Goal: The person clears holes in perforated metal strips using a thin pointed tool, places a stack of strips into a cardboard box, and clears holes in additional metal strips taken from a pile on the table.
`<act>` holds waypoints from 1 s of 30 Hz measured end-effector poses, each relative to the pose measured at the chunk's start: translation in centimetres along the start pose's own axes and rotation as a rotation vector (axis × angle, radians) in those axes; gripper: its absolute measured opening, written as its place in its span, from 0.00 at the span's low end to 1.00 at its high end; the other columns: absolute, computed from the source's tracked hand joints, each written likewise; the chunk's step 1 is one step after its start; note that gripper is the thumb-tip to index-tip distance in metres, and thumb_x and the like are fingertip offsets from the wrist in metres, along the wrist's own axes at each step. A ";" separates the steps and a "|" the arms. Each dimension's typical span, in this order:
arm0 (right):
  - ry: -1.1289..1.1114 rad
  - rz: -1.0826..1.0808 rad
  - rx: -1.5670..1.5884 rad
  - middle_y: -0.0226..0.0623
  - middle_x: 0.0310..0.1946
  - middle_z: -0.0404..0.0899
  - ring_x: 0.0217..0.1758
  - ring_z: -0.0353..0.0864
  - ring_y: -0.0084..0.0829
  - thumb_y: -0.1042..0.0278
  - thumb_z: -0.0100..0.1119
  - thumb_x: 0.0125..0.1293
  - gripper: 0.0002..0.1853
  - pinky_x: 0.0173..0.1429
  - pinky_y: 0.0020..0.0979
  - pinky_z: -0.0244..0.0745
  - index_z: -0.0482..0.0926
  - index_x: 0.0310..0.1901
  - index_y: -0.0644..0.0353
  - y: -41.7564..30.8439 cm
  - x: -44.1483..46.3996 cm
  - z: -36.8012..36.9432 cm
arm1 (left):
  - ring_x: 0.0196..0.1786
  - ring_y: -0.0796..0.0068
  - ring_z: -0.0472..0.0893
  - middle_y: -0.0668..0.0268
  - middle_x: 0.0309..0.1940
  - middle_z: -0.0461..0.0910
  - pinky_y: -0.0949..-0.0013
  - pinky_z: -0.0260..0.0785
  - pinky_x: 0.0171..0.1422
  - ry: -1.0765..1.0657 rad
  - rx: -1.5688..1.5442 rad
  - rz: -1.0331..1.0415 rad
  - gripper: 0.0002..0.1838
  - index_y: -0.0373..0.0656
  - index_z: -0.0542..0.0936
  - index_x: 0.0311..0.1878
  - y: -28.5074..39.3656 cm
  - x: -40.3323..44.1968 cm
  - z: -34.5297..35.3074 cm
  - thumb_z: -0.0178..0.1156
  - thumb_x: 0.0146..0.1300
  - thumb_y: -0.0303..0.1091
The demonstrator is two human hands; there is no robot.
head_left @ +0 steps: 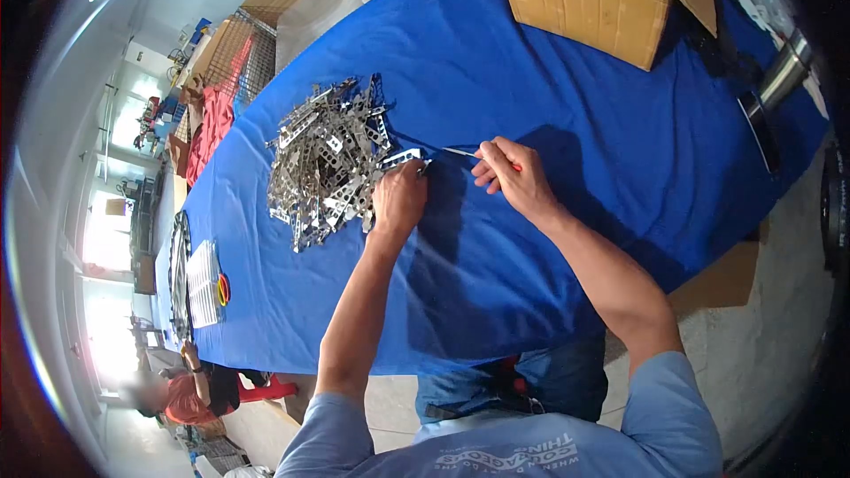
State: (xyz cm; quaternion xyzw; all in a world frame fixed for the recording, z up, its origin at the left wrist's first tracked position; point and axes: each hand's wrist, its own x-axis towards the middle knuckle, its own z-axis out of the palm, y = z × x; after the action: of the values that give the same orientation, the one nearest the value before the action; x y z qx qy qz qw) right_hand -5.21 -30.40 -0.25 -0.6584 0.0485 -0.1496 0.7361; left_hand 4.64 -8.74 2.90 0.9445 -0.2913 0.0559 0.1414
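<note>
A pile of perforated metal parts [323,168] lies on the blue cloth. At its right edge my left hand [400,196] is closed on a metal bracket with holes [403,158], and the fingers hide part of it. To the right, my right hand [518,175] grips a thin metal tool with a red handle [459,151]. The tool's shaft points left toward the bracket, with a small gap between its tip and the left hand. Whether it is a screwdriver or a file, I cannot tell.
The blue-covered table [496,283] carries an open cardboard box [584,4] at the back right. A flat dark device [759,134] lies at the right edge. Red-yellow rings [223,290] and a white slatted sheet [204,283] lie left. Another person [188,394] sits at the lower left.
</note>
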 end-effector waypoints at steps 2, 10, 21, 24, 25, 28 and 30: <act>-0.005 -0.004 0.005 0.41 0.32 0.89 0.33 0.92 0.30 0.48 0.50 0.86 0.25 0.31 0.31 0.85 0.82 0.40 0.63 0.2 0.1 -0.1 | 0.44 0.43 0.89 0.49 0.41 0.89 0.43 0.81 0.51 0.028 0.031 -0.046 0.11 0.45 0.89 0.48 -0.2 0.8 0.2 0.61 0.70 0.35; -0.005 0.000 0.031 0.42 0.32 0.89 0.33 0.91 0.30 0.49 0.50 0.86 0.24 0.32 0.30 0.85 0.82 0.40 0.64 0.0 0.0 -0.2 | 0.42 0.54 0.88 0.53 0.39 0.90 0.52 0.80 0.48 0.029 -0.249 -0.214 0.12 0.41 0.87 0.53 -1.6 1.5 -1.6 0.64 0.70 0.32; -0.010 -0.008 0.012 0.43 0.33 0.90 0.34 0.92 0.30 0.52 0.51 0.86 0.23 0.33 0.29 0.85 0.83 0.43 0.66 -0.1 -0.2 -0.1 | 0.43 0.73 0.90 0.58 0.43 0.90 0.71 0.84 0.49 0.255 -0.906 -0.164 0.16 0.33 0.78 0.64 -1.6 -3.5 -1.0 0.63 0.78 0.28; -0.040 -0.027 -0.006 0.44 0.34 0.90 0.37 0.93 0.32 0.53 0.52 0.86 0.22 0.34 0.31 0.87 0.83 0.44 0.66 -0.3 -0.3 0.0 | 0.44 0.73 0.90 0.57 0.45 0.91 0.69 0.85 0.50 0.376 -0.782 -0.269 0.15 0.34 0.78 0.64 -1.8 -6.9 0.5 0.60 0.79 0.26; -0.058 -0.052 -0.013 0.44 0.35 0.90 0.38 0.94 0.32 0.53 0.52 0.86 0.22 0.35 0.31 0.87 0.83 0.44 0.66 -0.5 -0.4 0.0 | 0.43 0.74 0.91 0.57 0.45 0.92 0.69 0.84 0.50 0.369 -0.713 -0.274 0.15 0.35 0.78 0.64 -2.3 -7.8 0.8 0.60 0.79 0.26; -0.106 -0.096 -0.028 0.44 0.37 0.91 0.40 0.94 0.33 0.54 0.53 0.85 0.21 0.37 0.32 0.88 0.84 0.45 0.66 -1.2 -0.9 0.2 | 0.41 0.74 0.91 0.58 0.42 0.92 0.70 0.84 0.48 0.334 -0.715 -0.291 0.16 0.37 0.77 0.66 -1.8 -10.1 0.3 0.59 0.79 0.26; -0.135 -0.114 -0.034 0.44 0.37 0.91 0.40 0.94 0.33 0.54 0.53 0.85 0.20 0.38 0.33 0.88 0.84 0.46 0.66 -1.3 -1.1 0.6 | 0.38 0.78 0.88 0.62 0.38 0.90 0.72 0.82 0.44 0.302 -0.744 -0.303 0.13 0.36 0.81 0.62 -2.5 -10.8 0.7 0.60 0.78 0.26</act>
State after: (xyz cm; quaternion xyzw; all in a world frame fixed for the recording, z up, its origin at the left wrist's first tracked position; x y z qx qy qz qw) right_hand -6.32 -29.67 0.97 -0.6812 -0.0363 -0.1455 0.7166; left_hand -2.79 -1.17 -0.37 0.8425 -0.1259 0.0631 0.5200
